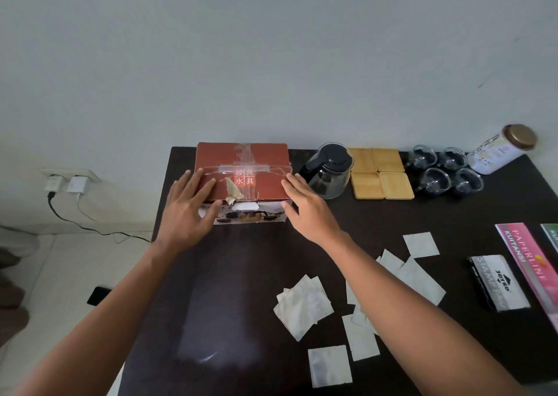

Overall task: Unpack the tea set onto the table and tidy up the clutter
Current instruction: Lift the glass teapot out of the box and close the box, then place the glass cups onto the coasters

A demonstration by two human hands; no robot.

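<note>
Many white packets (303, 306) across dark table (241, 290), pale wall (271, 48) behind.

Two bare forearms and hands, nothing worn

The left hand (187, 211) and right hand (308, 208) carry no rings, watch or gloves; both forearms are uncovered to the frame's lower edge, with no sleeve showing and short fingernails.

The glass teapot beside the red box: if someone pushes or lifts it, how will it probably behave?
The glass teapot looks fragile, since its body is clear glass. Its wide, rounded base suggests it would slide rather than tip. It seems empty, so probably light; the black handle facing the red box offers the safest grip.
</note>
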